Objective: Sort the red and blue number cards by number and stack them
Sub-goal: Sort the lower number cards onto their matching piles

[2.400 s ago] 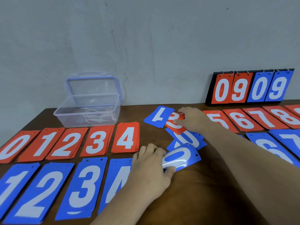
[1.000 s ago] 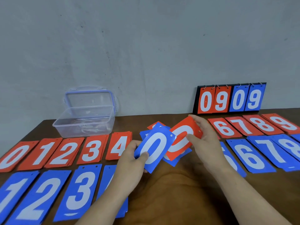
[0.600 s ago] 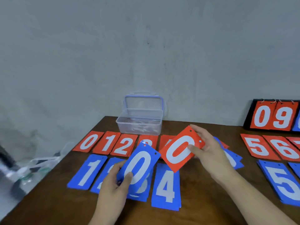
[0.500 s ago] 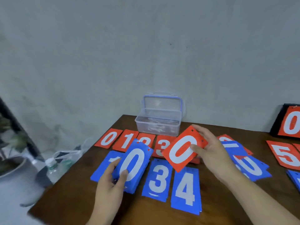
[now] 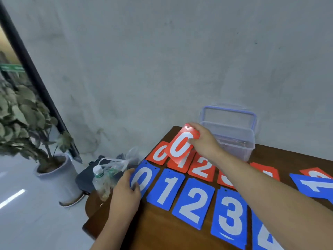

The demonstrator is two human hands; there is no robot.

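My left hand (image 5: 125,191) holds a blue 0 card (image 5: 144,177) that lies at the table's left end, beside the blue 1 (image 5: 166,188), blue 2 (image 5: 193,202) and blue 3 (image 5: 229,213) piles. My right hand (image 5: 202,140) pinches a red 0 card (image 5: 181,144) in the air, tilted, just above the red 0 pile (image 5: 156,153) and the red 1 pile (image 5: 180,164). The red 2 pile (image 5: 201,168) sits beside them. My right forearm hides much of the red 3 pile and the blue 4 pile.
An open clear plastic box (image 5: 232,134) stands at the back of the brown table (image 5: 162,230). A loose blue 1 card (image 5: 317,186) lies at the right edge. Off the table's left end are a water bottle (image 5: 100,181), a plastic bag and a potted plant (image 5: 45,141).
My view swung left. My left hand brought the blue 0 down onto the table left of the blue 1. My right hand carried the red 0 back-left, over the red 0 pile.
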